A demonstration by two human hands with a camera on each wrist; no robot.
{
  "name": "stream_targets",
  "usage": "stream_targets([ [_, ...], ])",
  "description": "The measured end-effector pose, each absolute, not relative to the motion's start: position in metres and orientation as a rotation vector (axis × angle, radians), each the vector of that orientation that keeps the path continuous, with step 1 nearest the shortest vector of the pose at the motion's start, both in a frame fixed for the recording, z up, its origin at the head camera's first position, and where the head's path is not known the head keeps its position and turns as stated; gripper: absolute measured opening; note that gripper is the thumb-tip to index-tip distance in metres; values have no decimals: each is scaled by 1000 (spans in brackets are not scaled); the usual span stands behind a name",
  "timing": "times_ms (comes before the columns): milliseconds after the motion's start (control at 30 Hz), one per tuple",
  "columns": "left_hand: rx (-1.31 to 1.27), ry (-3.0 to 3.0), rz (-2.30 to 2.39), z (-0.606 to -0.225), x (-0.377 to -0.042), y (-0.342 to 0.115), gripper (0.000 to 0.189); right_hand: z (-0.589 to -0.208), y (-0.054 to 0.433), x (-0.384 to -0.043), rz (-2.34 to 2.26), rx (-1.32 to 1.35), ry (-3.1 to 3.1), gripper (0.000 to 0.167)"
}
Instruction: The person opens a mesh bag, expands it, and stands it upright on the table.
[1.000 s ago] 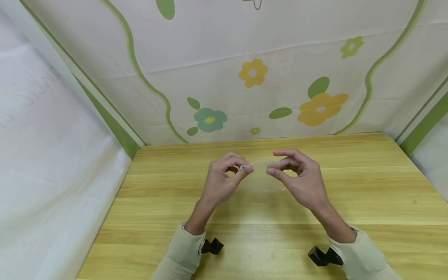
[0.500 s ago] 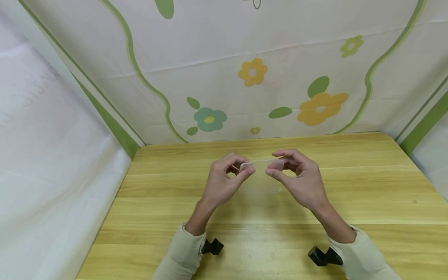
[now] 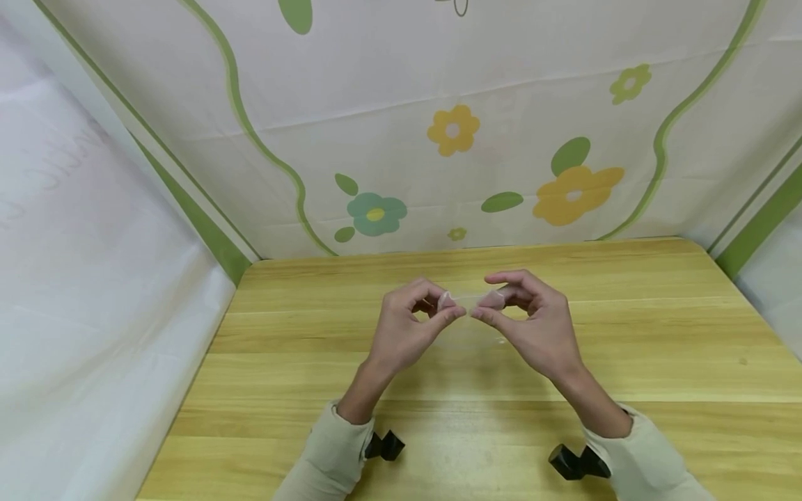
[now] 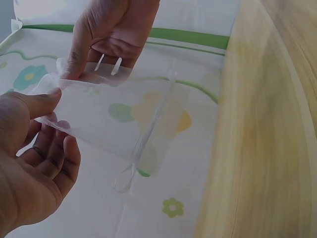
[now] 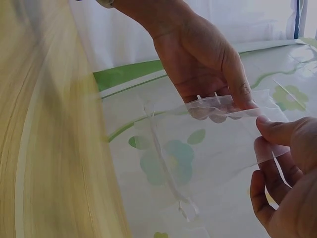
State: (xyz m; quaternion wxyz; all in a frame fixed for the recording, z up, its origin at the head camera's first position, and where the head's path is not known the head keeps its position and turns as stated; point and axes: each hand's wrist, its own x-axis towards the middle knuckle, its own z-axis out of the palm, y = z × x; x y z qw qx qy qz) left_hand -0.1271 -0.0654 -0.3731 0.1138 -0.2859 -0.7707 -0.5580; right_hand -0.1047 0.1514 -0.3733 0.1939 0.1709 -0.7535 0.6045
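A sheer white drawstring pouch [image 4: 101, 106] hangs between my two hands, close above the table. Thumb and fingers of my left hand [image 3: 407, 327] pinch one corner of its upper edge. My right hand [image 3: 540, 327] pinches the other corner, its index finger raised and extended in the head view. Small peaks of the fabric stick up behind both thumbs. Lower down, a thin cord [image 5: 167, 166] crosses the pouch, with a small loop sticking out at one side. From the head the fabric is nearly see-through, so its lower part is faint.
Beneath the hands lies a wooden table [image 3: 263, 390]. A white flower-printed cloth [image 3: 376, 83] rises behind its back edge, and another white cloth [image 3: 94, 292] hangs on the left. Black wrist mounts [image 3: 567, 462] stick out from the sleeves.
Both hands have come slightly closer together, mostly the left moving right. The pouch's upper edge, a thin line earlier, now shows folded peaks at both pinched corners.
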Motion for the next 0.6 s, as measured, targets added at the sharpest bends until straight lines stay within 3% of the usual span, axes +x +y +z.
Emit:
stream_targets([
  [600,-924,-2259,-1634,-368,-130,-74,6,-372,157,-107,1689,685,-2124,44],
])
